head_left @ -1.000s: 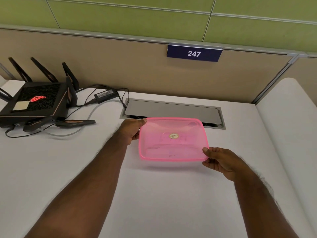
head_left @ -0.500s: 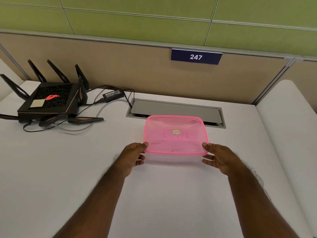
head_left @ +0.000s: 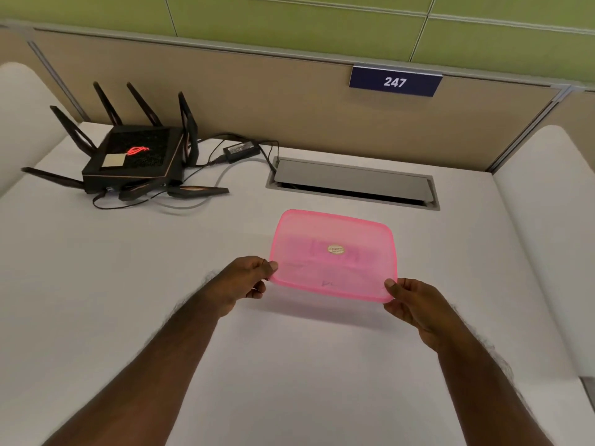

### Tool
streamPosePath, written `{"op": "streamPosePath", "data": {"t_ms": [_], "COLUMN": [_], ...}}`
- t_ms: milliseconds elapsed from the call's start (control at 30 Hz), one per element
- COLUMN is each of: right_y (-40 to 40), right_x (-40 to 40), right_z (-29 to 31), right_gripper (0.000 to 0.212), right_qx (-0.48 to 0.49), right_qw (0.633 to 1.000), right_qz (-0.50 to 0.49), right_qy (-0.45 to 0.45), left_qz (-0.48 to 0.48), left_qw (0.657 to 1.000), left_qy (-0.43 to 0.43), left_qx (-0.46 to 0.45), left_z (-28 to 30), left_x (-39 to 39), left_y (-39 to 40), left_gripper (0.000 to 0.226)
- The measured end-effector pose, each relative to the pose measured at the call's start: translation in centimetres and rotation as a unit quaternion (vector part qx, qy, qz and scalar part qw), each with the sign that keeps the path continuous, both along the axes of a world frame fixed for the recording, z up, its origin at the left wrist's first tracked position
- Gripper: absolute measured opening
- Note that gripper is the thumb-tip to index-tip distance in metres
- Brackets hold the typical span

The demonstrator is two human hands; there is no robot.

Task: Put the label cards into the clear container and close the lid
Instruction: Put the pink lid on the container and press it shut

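A flat container with a translucent pink lid (head_left: 335, 239) sits near the middle of the white desk, a small round sticker at the lid's centre. The lid covers the container; faint pale shapes show through it, too blurred to tell as cards. My left hand (head_left: 246, 278) pinches the lid's near left corner with thumb on top. At the near right corner my right hand (head_left: 415, 304) grips the same way.
A black router (head_left: 135, 156) with several antennas, its cables and a power brick (head_left: 241, 150) lie at the back left. A grey cable hatch (head_left: 351, 180) is set into the desk behind the container. A beige partition with a "247" sign (head_left: 395, 81) bounds the back.
My left hand slid from the lid's far left corner to its near left corner. The container now lies nearer to me, clear of the cable hatch, and the camera view turned left.
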State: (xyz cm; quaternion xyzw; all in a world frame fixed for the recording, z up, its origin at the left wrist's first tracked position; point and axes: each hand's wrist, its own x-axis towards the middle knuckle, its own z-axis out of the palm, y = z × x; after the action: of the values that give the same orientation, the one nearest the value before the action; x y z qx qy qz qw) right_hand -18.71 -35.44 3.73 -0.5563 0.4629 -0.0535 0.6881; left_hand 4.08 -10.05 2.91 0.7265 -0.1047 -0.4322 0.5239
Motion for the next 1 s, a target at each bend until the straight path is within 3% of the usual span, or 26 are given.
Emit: {"op": "streamPosePath", "data": {"t_ms": [433,733,1000], "right_y": [13.3,15.7,16.1], "right_x": [-5.0,-5.1,-4.7], "right_z": [-0.7,-1.0,-0.4], "right_gripper": [0.027,0.028,0.044], "right_qx": [-0.018,-0.020,-0.058], "right_qw": [1.000,0.999,0.997], "right_qz": [-0.017,-0.020,-0.013], "right_qy": [0.019,0.028,0.039], "left_qz": [-0.057,-0.071,-0.086], "left_qw": [0.998,0.996,0.991], "left_qy": [-0.005,-0.003,-0.048], "left_qx": [0.036,0.051,0.090], "left_z": [-0.8,-1.5,-1.0], "left_x": [-4.4,-3.8,-3.2], "left_y": [13.5,15.3,15.2], "left_gripper": [0.031,0.031,0.038]}}
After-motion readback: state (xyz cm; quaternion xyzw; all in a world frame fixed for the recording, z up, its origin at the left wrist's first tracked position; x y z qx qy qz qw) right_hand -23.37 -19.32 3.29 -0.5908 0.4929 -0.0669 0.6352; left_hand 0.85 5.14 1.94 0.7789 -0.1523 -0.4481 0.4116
